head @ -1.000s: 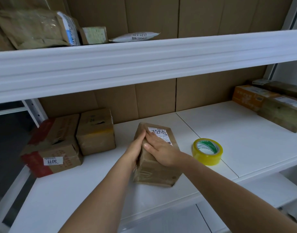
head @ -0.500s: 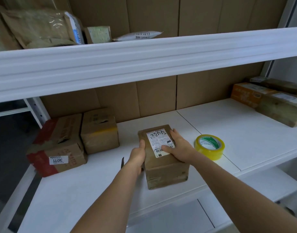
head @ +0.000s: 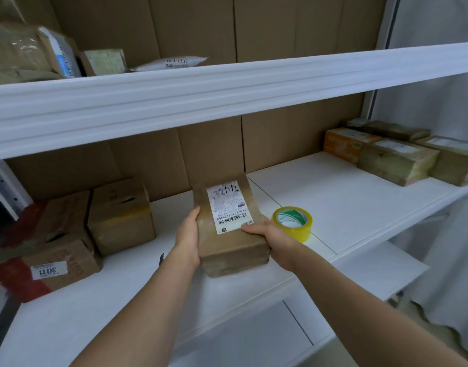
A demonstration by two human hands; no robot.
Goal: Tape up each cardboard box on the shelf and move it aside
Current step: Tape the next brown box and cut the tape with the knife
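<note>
A small brown cardboard box [head: 227, 242] with a white shipping label on top is held above the white middle shelf [head: 346, 202]. My left hand [head: 188, 239] grips its left side, thumb on the top edge. My right hand [head: 270, 234] grips its right near corner, fingers curled over the top. A roll of yellow tape [head: 293, 219] lies flat on the shelf just right of the box, touching neither hand.
Two brown boxes stand at the left of the shelf: a plain one [head: 120, 215] and one with red tape and a "3011" label [head: 50, 250]. Several boxes [head: 397, 160] sit at the far right. Parcels [head: 29, 54] lie on the upper shelf.
The box was turned label-up and lifted toward me; my hands shifted from pressing its top to gripping its sides. The view moved rightward.
</note>
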